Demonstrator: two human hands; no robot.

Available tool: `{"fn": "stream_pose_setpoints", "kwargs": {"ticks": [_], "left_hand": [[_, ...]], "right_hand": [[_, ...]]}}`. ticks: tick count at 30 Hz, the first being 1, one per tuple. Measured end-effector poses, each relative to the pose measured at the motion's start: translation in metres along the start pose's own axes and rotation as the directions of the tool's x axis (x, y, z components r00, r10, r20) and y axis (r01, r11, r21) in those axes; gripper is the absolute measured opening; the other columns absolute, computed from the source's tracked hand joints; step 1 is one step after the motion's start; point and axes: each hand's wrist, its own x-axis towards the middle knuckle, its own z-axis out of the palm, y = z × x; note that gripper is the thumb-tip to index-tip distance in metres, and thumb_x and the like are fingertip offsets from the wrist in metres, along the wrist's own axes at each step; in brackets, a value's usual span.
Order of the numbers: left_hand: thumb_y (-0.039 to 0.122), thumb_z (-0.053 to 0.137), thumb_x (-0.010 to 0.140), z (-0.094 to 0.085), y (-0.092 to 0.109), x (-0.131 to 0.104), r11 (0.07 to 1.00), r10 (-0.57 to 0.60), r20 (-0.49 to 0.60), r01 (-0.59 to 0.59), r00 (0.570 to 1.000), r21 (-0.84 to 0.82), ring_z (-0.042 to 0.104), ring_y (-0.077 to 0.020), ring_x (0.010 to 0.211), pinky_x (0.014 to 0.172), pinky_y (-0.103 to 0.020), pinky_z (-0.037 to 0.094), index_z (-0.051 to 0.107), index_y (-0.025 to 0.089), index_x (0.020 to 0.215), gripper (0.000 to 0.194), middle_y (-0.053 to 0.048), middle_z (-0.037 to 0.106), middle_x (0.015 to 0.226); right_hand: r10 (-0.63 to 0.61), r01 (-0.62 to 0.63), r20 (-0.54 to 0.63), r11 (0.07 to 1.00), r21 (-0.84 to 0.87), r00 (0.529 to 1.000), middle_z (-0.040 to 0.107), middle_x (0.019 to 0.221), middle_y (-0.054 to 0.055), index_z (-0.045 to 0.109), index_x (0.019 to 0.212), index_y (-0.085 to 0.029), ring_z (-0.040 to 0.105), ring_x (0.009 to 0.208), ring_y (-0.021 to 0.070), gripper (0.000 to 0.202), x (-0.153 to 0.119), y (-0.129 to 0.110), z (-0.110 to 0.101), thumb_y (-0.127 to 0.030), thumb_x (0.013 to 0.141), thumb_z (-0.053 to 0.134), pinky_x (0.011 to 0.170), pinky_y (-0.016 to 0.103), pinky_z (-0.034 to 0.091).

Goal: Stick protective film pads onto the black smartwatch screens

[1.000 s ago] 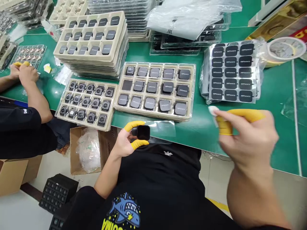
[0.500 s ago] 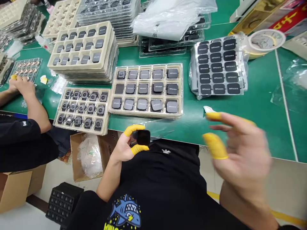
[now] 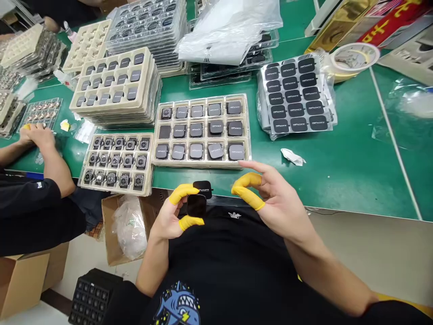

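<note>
A roll of white tape lies on the green tabletop at the upper right, beside a gold box. A white plastic bag with dark print spreads at top centre. Clear crumpled film lies near the right edge. At lower left, an open cardboard box holds a clear plastic bag; another carton stands further left. A dark-sleeved co-worker is at the left edge.

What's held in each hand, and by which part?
The left hand holds a dark square device by opposite edges, between yellow-covered fingers. I can't tell whether it also pinches the printed black piece. The right hand shows nothing held.
</note>
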Motion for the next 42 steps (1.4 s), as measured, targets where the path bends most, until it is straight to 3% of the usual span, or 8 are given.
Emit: {"fn": "stream_pose_setpoints", "kwargs": {"ticks": [2,5,8,11,16,22,33,42], "left_hand": [[0.05,0.097,0.087,0.003,0.001,0.0,1.0,0.0,-0.019,0.0,1.0,0.026,0.078,-0.0267,0.124,0.108,-0.036,0.067,0.074,0.026,0.143,0.065,-0.013,0.074,0.138],[0.051,0.096,0.089,0.01,0.001,0.001,0.998,0.03,-0.045,-0.027,0.999,0.058,0.079,-0.0267,0.122,0.107,-0.037,0.068,0.073,0.026,0.143,0.064,-0.013,0.074,0.137],[0.052,0.096,0.088,0.013,0.0,0.002,0.994,0.085,-0.042,-0.082,0.996,0.071,0.078,-0.0285,0.128,0.108,-0.039,0.068,0.072,0.027,0.145,0.067,-0.013,0.073,0.14],[0.053,0.096,0.087,0.012,0.0,0.003,0.987,0.142,-0.01,-0.141,0.99,0.074,0.078,-0.0269,0.125,0.103,-0.036,0.068,0.07,0.029,0.148,0.07,-0.011,0.074,0.137],[0.051,0.1,0.083,0.008,0.001,0.004,0.963,0.211,0.024,-0.212,0.977,0.166,0.079,-0.029,0.123,0.104,-0.041,0.069,0.07,0.028,0.147,0.074,-0.012,0.078,0.132],[0.056,0.095,0.088,0.005,-0.002,0.003,0.959,0.221,0.047,-0.226,0.974,0.173,0.08,-0.0283,0.12,0.107,-0.044,0.067,0.073,0.029,0.143,0.065,-0.011,0.08,0.131],[0.049,0.093,0.093,0.0,0.014,0.01,0.918,0.252,0.224,-0.306,0.941,0.251,0.08,-0.0272,0.122,0.104,-0.041,0.069,0.067,0.028,0.15,0.067,-0.013,0.08,0.135],[0.046,0.094,0.091,-0.004,0.015,0.009,0.923,0.197,0.258,-0.267,0.946,0.277,0.08,-0.0305,0.12,0.104,-0.046,0.068,0.067,0.027,0.149,0.066,-0.014,0.08,0.132]], "right_hand": [[-0.127,0.11,-0.089,0.978,-0.179,0.988,0.079,0.115,0.005,0.054,0.166,-0.039,0.077,0.105,0.0261,0.061,0.0,0.0,0.003,-0.033,0.109,0.075,0.1,0.048,0.066],[-0.43,0.262,-0.23,0.811,-0.523,0.873,0.072,0.145,0.016,0.045,0.176,-0.036,0.065,0.138,0.0392,0.087,-0.005,-0.009,0.011,-0.02,0.099,0.084,0.116,0.061,0.058],[-0.545,0.361,-0.155,0.715,-0.598,0.824,0.073,0.143,0.018,0.052,0.173,-0.028,0.063,0.143,0.0419,0.083,-0.013,-0.017,0.022,-0.013,0.098,0.083,0.117,0.06,0.055],[-0.47,0.378,-0.056,0.77,-0.514,0.881,0.078,0.138,0.015,0.058,0.164,-0.027,0.066,0.141,0.0392,0.06,-0.016,-0.013,0.034,-0.021,0.106,0.074,0.115,0.058,0.055],[-0.163,0.146,-0.051,0.958,-0.247,0.985,0.078,0.142,0.012,0.065,0.154,-0.033,0.072,0.134,0.0338,0.043,-0.017,0.002,0.043,-0.044,0.112,0.07,0.11,0.053,0.061],[0.117,-0.131,0.141,0.987,0.095,0.983,0.083,0.126,0.007,0.077,0.134,-0.03,0.08,0.118,0.028,0.033,-0.017,-0.007,0.039,-0.049,0.107,0.075,0.108,0.046,0.066],[0.182,-0.223,0.195,0.951,0.213,0.964,0.084,0.12,0.007,0.081,0.122,-0.025,0.079,0.111,0.0252,0.026,-0.01,-0.009,0.038,-0.042,0.102,0.078,0.103,0.043,0.066],[0.131,-0.129,-0.002,0.98,0.153,0.991,0.085,0.112,0.003,0.081,0.119,-0.028,0.079,0.096,0.0209,0.02,-0.01,-0.01,0.041,-0.032,0.1,0.077,0.091,0.036,0.068]]}}
